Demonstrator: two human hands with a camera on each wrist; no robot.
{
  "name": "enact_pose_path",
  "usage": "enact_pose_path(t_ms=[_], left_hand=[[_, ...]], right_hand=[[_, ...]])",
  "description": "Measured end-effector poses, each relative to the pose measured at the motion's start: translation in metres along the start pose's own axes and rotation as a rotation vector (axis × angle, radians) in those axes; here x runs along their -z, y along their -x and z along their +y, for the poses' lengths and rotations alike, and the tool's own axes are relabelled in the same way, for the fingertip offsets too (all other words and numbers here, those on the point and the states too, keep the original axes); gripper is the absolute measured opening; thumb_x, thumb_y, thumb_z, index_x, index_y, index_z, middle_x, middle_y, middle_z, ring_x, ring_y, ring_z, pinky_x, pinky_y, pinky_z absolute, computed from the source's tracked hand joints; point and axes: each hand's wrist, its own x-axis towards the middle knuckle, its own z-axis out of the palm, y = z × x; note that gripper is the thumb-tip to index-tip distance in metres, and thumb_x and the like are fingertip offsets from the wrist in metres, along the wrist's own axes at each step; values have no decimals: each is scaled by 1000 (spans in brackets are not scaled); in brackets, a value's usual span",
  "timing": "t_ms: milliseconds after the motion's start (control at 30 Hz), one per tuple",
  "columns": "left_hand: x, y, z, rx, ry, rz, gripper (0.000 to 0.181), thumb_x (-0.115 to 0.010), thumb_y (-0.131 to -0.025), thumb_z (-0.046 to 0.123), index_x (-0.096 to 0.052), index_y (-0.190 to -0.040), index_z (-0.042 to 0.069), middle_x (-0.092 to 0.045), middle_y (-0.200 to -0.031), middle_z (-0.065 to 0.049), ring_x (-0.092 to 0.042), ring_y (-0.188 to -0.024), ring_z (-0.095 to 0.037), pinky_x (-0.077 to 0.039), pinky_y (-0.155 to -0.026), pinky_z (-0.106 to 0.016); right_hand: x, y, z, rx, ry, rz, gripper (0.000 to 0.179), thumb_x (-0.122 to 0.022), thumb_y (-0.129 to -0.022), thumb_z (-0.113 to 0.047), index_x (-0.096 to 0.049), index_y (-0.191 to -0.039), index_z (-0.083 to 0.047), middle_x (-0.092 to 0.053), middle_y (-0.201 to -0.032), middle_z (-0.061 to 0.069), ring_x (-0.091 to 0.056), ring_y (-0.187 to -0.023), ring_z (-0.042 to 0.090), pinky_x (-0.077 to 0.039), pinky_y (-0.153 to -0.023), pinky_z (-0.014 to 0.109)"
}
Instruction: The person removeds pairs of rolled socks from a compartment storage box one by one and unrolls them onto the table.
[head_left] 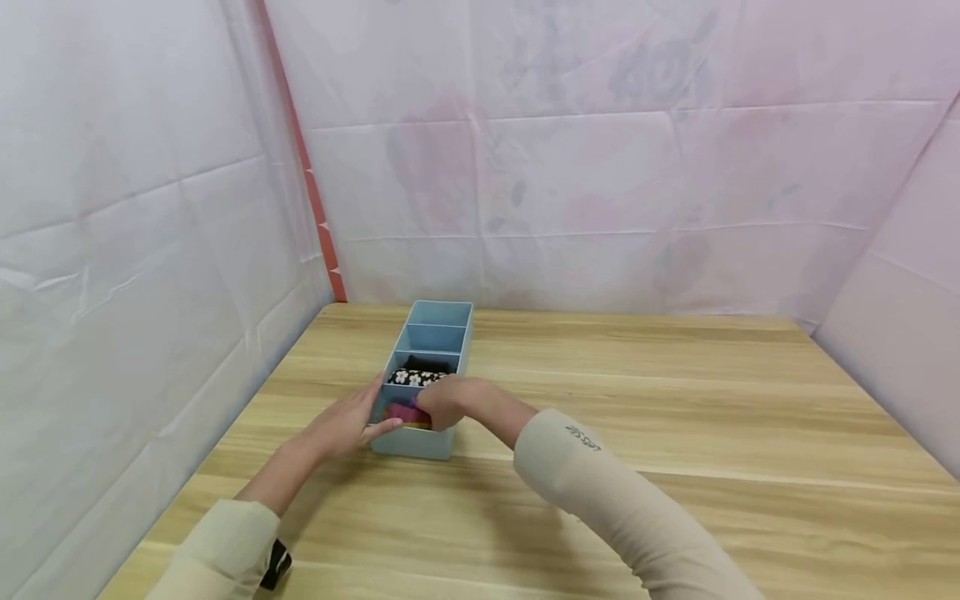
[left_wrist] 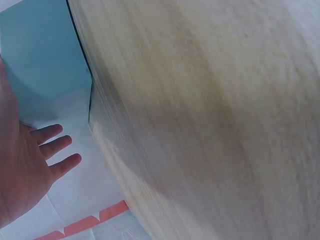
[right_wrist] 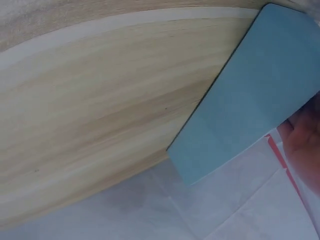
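A long light-blue divided storage box (head_left: 411,444) stands on the wooden table, its compartments in a row running away from me. My left hand (head_left: 347,423) rests along the box's left side with straight fingers, the thumb reaching over the near compartment. Straight, spread fingers of this hand also show in the left wrist view. My right hand (head_left: 444,402) reaches down into the near compartment, at a folded red-pink cloth (head_left: 405,413) with purple and orange parts. Its fingertips are hidden, and I cannot tell whether they grip the cloth. Behind the divider sits a folded black cloth with white flowers (head_left: 417,378).
The two far compartments (head_left: 433,337) show bare blue walls. A small black object (head_left: 277,565) shows beside the left sleeve. White sheets (head_left: 570,183) hang behind and at both sides of the table (head_left: 675,400), with a red strip (head_left: 311,187) at the back left corner.
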Motion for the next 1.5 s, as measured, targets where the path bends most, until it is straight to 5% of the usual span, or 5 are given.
enact_pose_path(t_ms=[167,500,1033,1500], left_hand=[[-2,1,0,-3,7,-9,94,-43,-86,64,-11,-145,-2,-25,-144,-23,-27,-129,-38,-24,-102,-49],[3,3,-2,24,12,-24,95,-42,-85,65,-10,-145,-2,-22,-146,-21,-26,-130,-38,-24,-102,-50],[-3,0,0,-11,-37,9,92,-43,-86,63,-16,-144,-3,-21,-145,-24,-18,-133,-38,-23,-102,-52],[-4,-4,0,52,-14,-14,100,-49,-81,67,-15,-145,-2,-21,-145,-25,-22,-131,-39,-24,-101,-53]], right_hand=[[-5,1,-3,-18,59,34,15,-60,-86,-14,-55,-72,-16,-52,-69,-5,-47,-65,11,-40,-59,24],[-9,-4,2,6,-43,138,22,-62,-85,-17,-50,-66,-17,-49,-65,-5,-45,-62,10,-37,-54,24],[6,2,10,1,-100,111,16,-69,-76,-17,-54,-73,-15,-50,-66,-7,-43,-58,8,-34,-48,22],[27,19,17,-16,-270,141,20,-77,-74,-20,-63,-85,-9,-58,-72,-4,-52,-66,11,-45,-58,20]])
